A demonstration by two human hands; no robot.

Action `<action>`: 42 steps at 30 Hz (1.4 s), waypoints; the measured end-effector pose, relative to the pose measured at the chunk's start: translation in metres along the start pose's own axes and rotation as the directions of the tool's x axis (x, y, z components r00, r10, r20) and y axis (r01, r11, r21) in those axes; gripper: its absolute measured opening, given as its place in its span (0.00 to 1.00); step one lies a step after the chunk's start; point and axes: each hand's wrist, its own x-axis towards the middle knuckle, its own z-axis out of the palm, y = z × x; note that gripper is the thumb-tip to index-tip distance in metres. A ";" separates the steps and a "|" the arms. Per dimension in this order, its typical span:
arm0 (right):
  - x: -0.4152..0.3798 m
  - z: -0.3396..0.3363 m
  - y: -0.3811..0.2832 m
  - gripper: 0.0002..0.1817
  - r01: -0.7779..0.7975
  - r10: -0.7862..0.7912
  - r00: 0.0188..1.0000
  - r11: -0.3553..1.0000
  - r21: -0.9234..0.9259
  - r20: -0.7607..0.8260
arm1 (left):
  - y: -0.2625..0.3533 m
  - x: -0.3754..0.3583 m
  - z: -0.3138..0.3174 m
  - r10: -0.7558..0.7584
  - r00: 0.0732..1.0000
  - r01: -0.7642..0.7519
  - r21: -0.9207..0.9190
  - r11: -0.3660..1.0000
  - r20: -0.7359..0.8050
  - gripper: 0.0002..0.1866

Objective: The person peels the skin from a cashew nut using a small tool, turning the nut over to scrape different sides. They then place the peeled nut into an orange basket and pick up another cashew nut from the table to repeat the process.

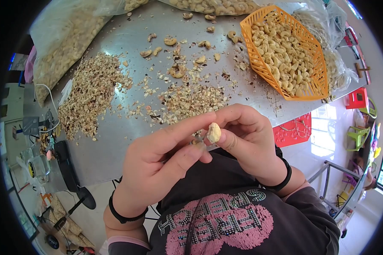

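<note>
A pale cashew piece (214, 132) is pinched between the thumb and fingers of my right hand (250, 142), above the table's near edge. Touching or nearly touching it from the left is my left hand (161, 159), its thumb and fingers closed around a small tool whose tip barely shows. Most of that tool is hidden by the fingers. Just beyond my hands lies a low pile of cashew skin and crumbs (193, 100). Whole and broken cashews (177, 71) are scattered farther back on the metal table (127, 146).
An orange basket (253, 63) of cashews stands at the back right. A larger heap of fragments (91, 87) spreads on the left. Plastic bags of cashews (64, 44) line the far side. Below the table's right edge are a red stool (292, 129) and a metal frame (327, 180).
</note>
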 end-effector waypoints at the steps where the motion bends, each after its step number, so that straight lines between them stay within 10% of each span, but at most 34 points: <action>1: 0.000 0.000 0.000 0.08 -0.001 0.001 1.000 1.000 0.000 0.002 | -0.002 0.001 0.000 0.036 0.999 -0.036 0.016 0.999 -0.005 0.18; 18: 0.000 0.004 0.004 0.10 -0.004 -0.007 0.997 0.989 -0.151 -0.076 | -0.007 0.004 -0.001 0.088 0.991 -0.075 0.123 0.990 -0.104 0.15; 29: 0.003 0.004 0.000 0.09 -0.136 0.135 0.991 0.962 0.236 0.020 | -0.011 0.010 -0.003 0.426 0.904 -0.378 0.524 0.763 0.031 0.16; 42: 0.004 -0.001 0.007 0.08 -0.128 0.136 0.990 0.976 0.176 -0.038 | -0.007 0.006 0.001 0.212 0.969 -0.139 0.431 0.892 -0.124 0.12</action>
